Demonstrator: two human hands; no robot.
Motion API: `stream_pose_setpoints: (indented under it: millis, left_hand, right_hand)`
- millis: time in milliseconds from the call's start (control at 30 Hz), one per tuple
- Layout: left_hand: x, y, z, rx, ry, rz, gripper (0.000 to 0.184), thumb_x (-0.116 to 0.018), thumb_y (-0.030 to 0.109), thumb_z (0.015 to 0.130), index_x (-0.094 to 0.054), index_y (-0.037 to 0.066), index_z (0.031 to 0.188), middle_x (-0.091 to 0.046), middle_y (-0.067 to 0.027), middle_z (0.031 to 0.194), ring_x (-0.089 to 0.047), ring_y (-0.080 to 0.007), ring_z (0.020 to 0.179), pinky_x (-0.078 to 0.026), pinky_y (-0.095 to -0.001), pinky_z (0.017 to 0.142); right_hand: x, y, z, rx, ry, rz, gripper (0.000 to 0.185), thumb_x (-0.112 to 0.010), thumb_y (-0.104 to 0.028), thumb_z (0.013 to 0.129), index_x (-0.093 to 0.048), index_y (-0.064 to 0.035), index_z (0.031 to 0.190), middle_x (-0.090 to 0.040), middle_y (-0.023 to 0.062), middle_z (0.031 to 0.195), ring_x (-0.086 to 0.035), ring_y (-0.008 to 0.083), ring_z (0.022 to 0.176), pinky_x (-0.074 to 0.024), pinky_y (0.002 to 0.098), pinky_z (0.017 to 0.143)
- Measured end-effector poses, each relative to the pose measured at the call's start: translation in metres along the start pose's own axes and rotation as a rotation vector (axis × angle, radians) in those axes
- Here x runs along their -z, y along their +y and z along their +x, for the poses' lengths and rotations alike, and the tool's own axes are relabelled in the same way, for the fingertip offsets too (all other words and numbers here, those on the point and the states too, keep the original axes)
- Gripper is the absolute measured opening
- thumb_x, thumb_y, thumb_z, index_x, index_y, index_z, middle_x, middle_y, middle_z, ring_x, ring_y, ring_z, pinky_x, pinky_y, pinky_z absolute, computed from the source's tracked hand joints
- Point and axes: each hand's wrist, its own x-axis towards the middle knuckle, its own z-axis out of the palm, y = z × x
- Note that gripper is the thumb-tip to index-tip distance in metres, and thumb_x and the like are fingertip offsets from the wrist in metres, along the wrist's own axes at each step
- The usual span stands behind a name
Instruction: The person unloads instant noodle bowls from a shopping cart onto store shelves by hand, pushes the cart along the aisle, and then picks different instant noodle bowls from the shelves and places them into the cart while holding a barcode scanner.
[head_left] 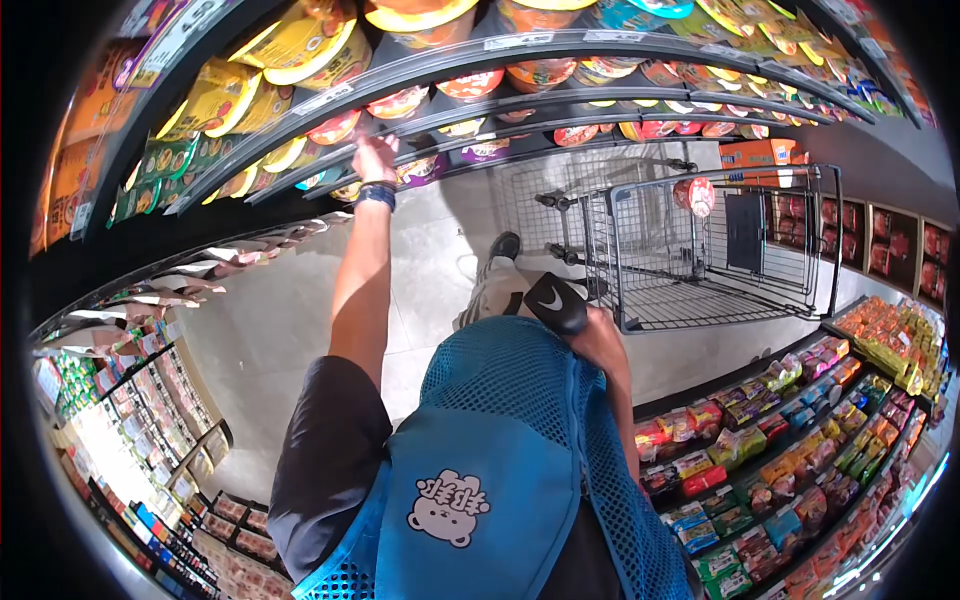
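My left hand (375, 160), with a dark band at the wrist, reaches up to the front edge of a shelf, just below a cup with a red lid (335, 128). Its fingers look apart, with nothing seen between them, though they are a little blurred. Beside my right hip, my right hand (598, 342) is closed on a black pouch (557, 303) with a white swoosh; part of its fingers is hidden. A blue mesh vest (480, 470) with a white bear print covers my front.
Shelves (430, 110) of cup noodles curve across the top. An empty metal shopping cart (715, 250) stands on the right, on the grey floor (410, 290). Snack shelves (770, 440) fill the lower right. More racks (150, 400) of packets stand at the left.
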Motion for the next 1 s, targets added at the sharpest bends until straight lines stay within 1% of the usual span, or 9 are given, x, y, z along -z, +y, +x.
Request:
stream_pose_setpoints:
  millis: [133, 200, 333, 500, 633, 733, 833, 867, 1000]
  left_hand:
    - [-0.038, -0.069, -0.123, -0.079, -0.256, 0.198, 0.017, -0.059, 0.02, 0.096, -0.055, 0.009, 0.083, -0.057, -0.002, 0.076, -0.059, -0.0151, 0.067, -0.051, -0.0317, 0.058]
    - [-0.06, -0.113, -0.189, -0.053, -0.363, 0.288, 0.019, -0.056, 0.022, 0.101, -0.056, 0.008, 0.088, -0.058, -0.0014, 0.077, -0.058, -0.0133, 0.067, -0.052, -0.0319, 0.062]
    - [-0.107, -0.194, -0.316, -0.094, -0.979, 0.712, 0.014, -0.054, 0.016, 0.101, -0.059, 0.003, 0.098, -0.062, -0.0029, 0.085, -0.06, -0.0115, 0.073, -0.051, -0.0264, 0.071]
    - [-0.169, -0.334, -0.382, 0.397, -1.387, 1.016, 0.012, -0.057, 0.013, 0.098, -0.059, 0.002, 0.103, -0.065, -0.0042, 0.089, -0.065, -0.0123, 0.08, -0.052, -0.0248, 0.071]
    - [-0.19, -0.485, -0.365, 0.595, -1.199, 1.2, 0.023, -0.062, 0.022, 0.095, -0.059, 0.003, 0.108, -0.066, -0.006, 0.099, -0.066, -0.0156, 0.089, -0.055, -0.0314, 0.075]
    - [-0.197, -0.596, -0.32, 0.665, -0.847, 1.234, 0.04, -0.065, 0.032, 0.094, -0.054, 0.002, 0.118, -0.059, -0.0123, 0.119, -0.062, -0.0264, 0.103, -0.056, -0.0395, 0.082]
    - [-0.206, -0.679, -0.269, 0.595, -0.625, 1.189, 0.04, -0.069, 0.039, 0.091, -0.063, 0.0, 0.097, -0.061, -0.0105, 0.094, -0.06, -0.0172, 0.079, -0.051, -0.035, 0.064]
    - [-0.22, -0.696, -0.294, 0.4, -0.414, 1.108, 0.035, -0.069, 0.036, 0.091, -0.064, 0.002, 0.096, -0.061, -0.0075, 0.089, -0.058, -0.0165, 0.073, -0.05, -0.0329, 0.062]
    - [-0.209, -0.748, -0.253, 0.26, -0.517, 1.088, 0.026, -0.074, 0.025, 0.084, -0.065, 0.001, 0.087, -0.063, -0.0066, 0.087, -0.06, -0.0169, 0.073, -0.052, -0.0312, 0.064]
  right_hand:
    - [0.007, 0.018, -0.011, -0.089, 0.025, -0.019, 0.032, -0.074, -0.009, 0.07, -0.067, 0.0026, 0.099, -0.069, 0.0239, 0.093, -0.069, 0.0385, 0.091, -0.0533, 0.0411, 0.078]
    - [0.013, 0.041, -0.022, -0.116, 0.084, 0.016, 0.033, -0.075, -0.011, 0.07, -0.067, 0.0024, 0.099, -0.069, 0.0239, 0.094, -0.068, 0.0393, 0.092, -0.053, 0.0413, 0.079]
    - [0.041, 0.072, -0.061, -0.094, 0.162, 0.212, 0.039, -0.075, -0.012, 0.07, -0.065, 0.0004, 0.106, -0.069, 0.023, 0.096, -0.067, 0.0376, 0.096, -0.0517, 0.0411, 0.082]
    - [0.093, 0.105, -0.122, -0.238, 0.237, 0.553, 0.055, -0.078, -0.008, 0.069, -0.062, -0.0007, 0.12, -0.07, 0.0177, 0.111, -0.067, 0.0252, 0.105, -0.0496, 0.0342, 0.093]
    - [0.124, 0.175, -0.166, -0.314, 0.259, 0.782, 0.05, -0.076, -0.007, 0.066, -0.065, 0.0037, 0.114, -0.072, 0.0102, 0.1, -0.062, 0.0105, 0.092, -0.0507, 0.0313, 0.087]
    - [0.131, 0.231, -0.193, -0.475, 0.276, 1.061, 0.054, -0.078, -0.009, 0.07, -0.062, 0.0032, 0.12, -0.071, 0.0075, 0.105, -0.06, 0.0098, 0.093, -0.0507, 0.0293, 0.084]
    - [0.113, 0.296, -0.225, -0.577, 0.279, 1.18, 0.044, -0.077, -0.008, 0.071, -0.064, 0.003, 0.113, -0.072, 0.0092, 0.094, -0.062, 0.0097, 0.086, -0.0525, 0.0295, 0.076]
    - [0.111, 0.309, -0.232, -0.646, 0.281, 1.137, 0.043, -0.076, -0.008, 0.072, -0.065, 0.003, 0.112, -0.071, 0.0087, 0.092, -0.062, 0.0092, 0.083, -0.0523, 0.0293, 0.073]
    - [0.105, 0.352, -0.251, -0.766, 0.299, 0.981, 0.039, -0.074, -0.008, 0.073, -0.066, 0.0035, 0.109, -0.072, 0.0101, 0.088, -0.063, 0.0093, 0.08, -0.0526, 0.0307, 0.068]
